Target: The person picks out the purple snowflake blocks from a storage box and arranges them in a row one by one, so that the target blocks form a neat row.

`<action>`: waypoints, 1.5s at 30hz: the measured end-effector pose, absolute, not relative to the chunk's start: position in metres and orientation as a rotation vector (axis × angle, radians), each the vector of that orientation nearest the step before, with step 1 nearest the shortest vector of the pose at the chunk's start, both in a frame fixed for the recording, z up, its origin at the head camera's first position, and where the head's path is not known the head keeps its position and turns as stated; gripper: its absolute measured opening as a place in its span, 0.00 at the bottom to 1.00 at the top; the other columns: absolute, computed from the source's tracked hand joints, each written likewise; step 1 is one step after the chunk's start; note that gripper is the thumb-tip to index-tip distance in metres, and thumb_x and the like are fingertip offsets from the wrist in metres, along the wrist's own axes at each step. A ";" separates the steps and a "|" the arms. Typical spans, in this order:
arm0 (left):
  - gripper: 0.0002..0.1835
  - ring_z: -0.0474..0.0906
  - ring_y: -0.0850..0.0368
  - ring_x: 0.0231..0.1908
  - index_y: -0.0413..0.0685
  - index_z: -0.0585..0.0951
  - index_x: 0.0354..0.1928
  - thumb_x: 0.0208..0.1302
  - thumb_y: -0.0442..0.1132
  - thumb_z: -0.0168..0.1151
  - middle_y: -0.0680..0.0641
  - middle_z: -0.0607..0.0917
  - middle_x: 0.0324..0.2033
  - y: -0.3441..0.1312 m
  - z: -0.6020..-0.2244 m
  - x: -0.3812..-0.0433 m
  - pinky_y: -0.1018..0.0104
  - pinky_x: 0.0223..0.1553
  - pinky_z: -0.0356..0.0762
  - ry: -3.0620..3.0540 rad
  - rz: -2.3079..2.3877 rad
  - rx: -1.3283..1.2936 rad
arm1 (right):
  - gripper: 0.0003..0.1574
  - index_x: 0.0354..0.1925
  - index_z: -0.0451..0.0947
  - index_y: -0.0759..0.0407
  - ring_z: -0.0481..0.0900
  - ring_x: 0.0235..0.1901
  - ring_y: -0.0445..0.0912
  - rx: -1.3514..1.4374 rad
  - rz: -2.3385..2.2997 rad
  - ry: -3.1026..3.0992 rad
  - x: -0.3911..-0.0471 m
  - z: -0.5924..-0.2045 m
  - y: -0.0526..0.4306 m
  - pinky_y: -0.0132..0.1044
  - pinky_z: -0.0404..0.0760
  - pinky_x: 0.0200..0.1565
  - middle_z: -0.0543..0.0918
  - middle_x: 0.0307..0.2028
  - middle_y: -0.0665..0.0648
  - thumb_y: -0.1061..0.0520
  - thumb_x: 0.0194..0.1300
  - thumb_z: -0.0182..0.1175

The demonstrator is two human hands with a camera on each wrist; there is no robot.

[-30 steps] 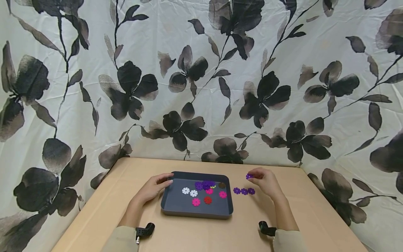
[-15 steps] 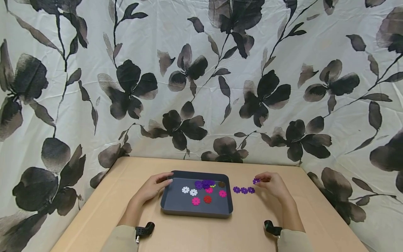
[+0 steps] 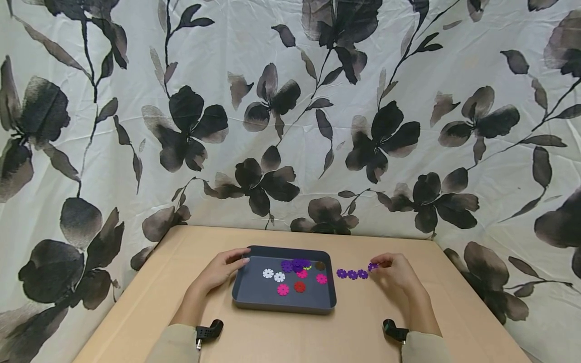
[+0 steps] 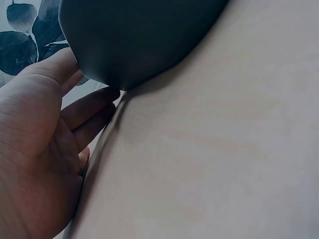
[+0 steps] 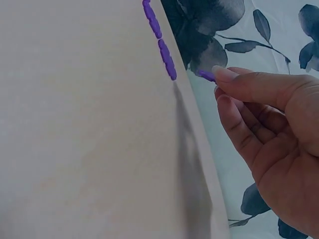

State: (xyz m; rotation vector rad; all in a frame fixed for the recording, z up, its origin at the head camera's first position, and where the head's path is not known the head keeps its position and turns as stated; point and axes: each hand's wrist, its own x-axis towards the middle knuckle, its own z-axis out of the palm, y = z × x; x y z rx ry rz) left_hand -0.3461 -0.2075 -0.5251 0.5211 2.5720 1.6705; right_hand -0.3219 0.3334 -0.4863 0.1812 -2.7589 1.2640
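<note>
Smooth tan table (image 3: 281, 338), and on it a dark grey tray (image 3: 258, 295), basically a rectangle with rounded corners. Left hand (image 3: 222, 268) is gripping its left rim. Right hand (image 3: 396, 268), off to the tray's right, is pinching a purple disc (image 3: 372, 267), thin and petal-edged, up off the table near three matching discs (image 3: 352, 275) in a row.
</note>
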 end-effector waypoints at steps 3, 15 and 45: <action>0.27 0.70 0.42 0.73 0.52 0.79 0.69 0.73 0.52 0.66 0.43 0.78 0.70 -0.208 -0.525 -0.346 0.40 0.74 0.66 2.568 1.677 0.526 | 0.15 0.47 0.88 0.67 0.78 0.38 0.46 0.161 1.252 -2.787 -0.323 -0.490 0.335 0.31 0.78 0.40 0.89 0.40 0.62 0.66 0.60 0.74; 0.27 0.70 0.42 0.73 0.52 0.79 0.69 0.72 0.52 0.66 0.43 0.78 0.70 -0.208 -0.525 -0.346 0.41 0.74 0.66 2.561 1.684 0.523 | 0.13 0.45 0.87 0.66 0.79 0.39 0.48 0.108 1.204 -2.858 -0.322 -0.497 0.336 0.31 0.79 0.39 0.88 0.40 0.59 0.67 0.61 0.73; 0.27 0.69 0.41 0.74 0.52 0.79 0.69 0.73 0.52 0.66 0.42 0.77 0.70 -0.208 -0.522 -0.345 0.41 0.75 0.65 2.554 1.679 0.519 | 0.16 0.52 0.86 0.59 0.83 0.39 0.45 0.497 1.269 -2.609 -0.335 -0.470 0.230 0.31 0.84 0.42 0.87 0.46 0.60 0.58 0.66 0.72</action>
